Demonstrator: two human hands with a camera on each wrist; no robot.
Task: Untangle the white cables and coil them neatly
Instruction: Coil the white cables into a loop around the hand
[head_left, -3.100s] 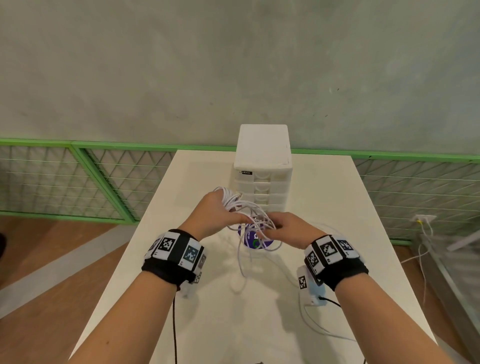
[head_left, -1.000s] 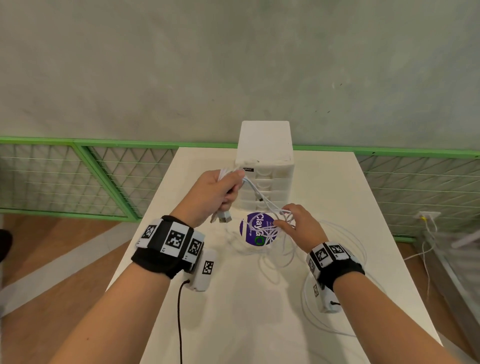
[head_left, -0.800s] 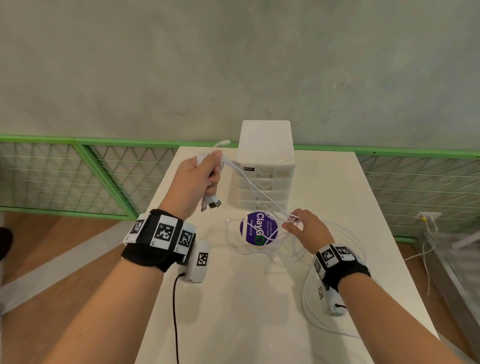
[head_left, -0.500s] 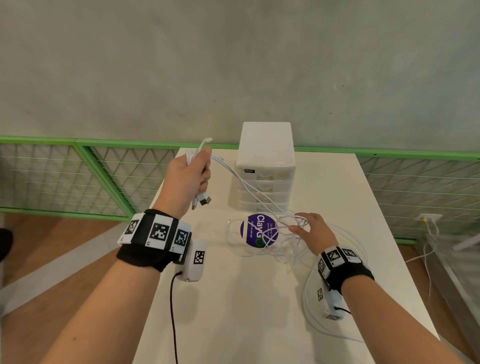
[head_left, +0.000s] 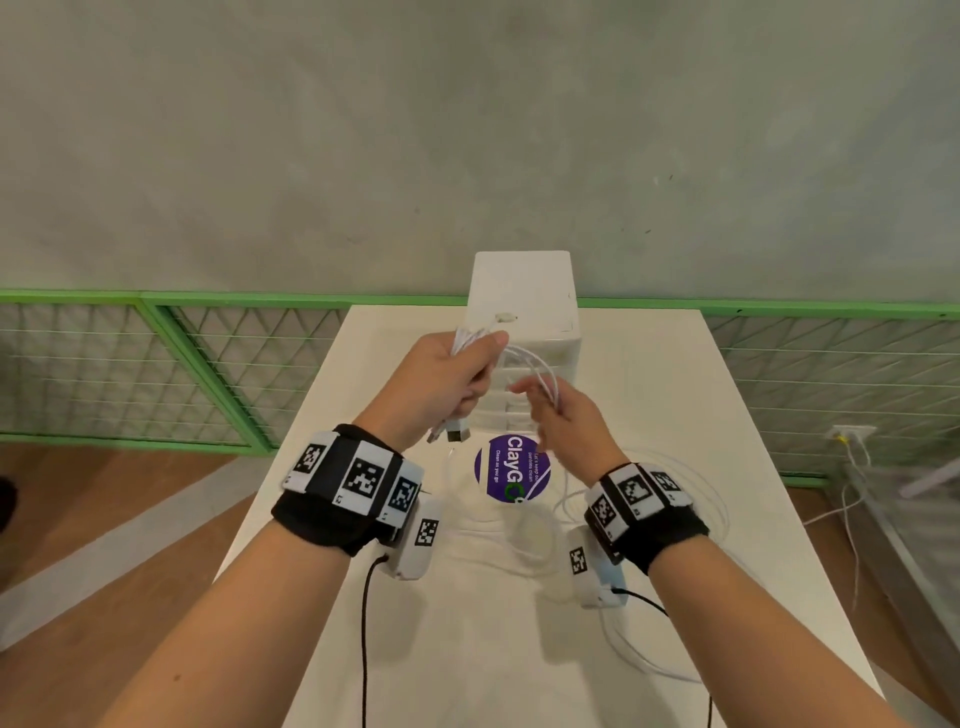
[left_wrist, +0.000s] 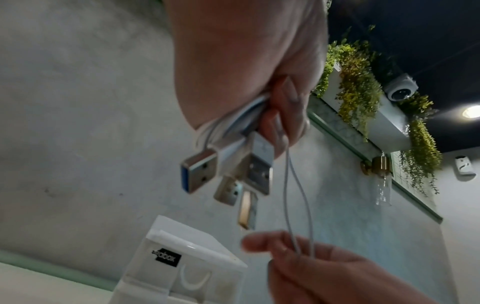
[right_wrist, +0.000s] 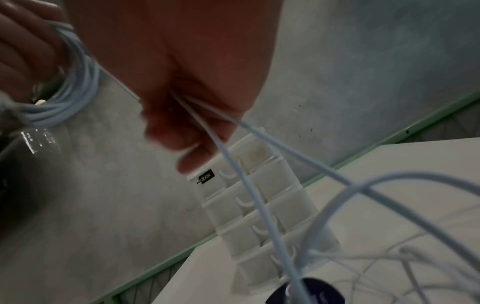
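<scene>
My left hand (head_left: 447, 379) is raised over the table and grips a bundle of white cables (head_left: 524, 358). Several USB plugs (left_wrist: 233, 174) hang out below its fist (left_wrist: 259, 82). Two thin strands (left_wrist: 298, 205) run from that fist down to my right hand (head_left: 561, 415), which pinches them just to the right, in front of the drawer unit. In the right wrist view the same strands (right_wrist: 246, 185) pass out of my right hand (right_wrist: 187, 102) and drop toward the table. Loose white cable loops (head_left: 535, 540) still lie on the table below both hands.
A white plastic drawer unit (head_left: 524, 296) stands at the back of the white table (head_left: 467, 649), just behind my hands. A round purple sticker (head_left: 511, 467) lies flat below them. A green mesh fence (head_left: 156, 364) runs behind; wood floor lies on both sides.
My left hand came back right and down from the far left with its cable bundle. My right hand lifted off the table by the sticker and took hold of the strands near the left.
</scene>
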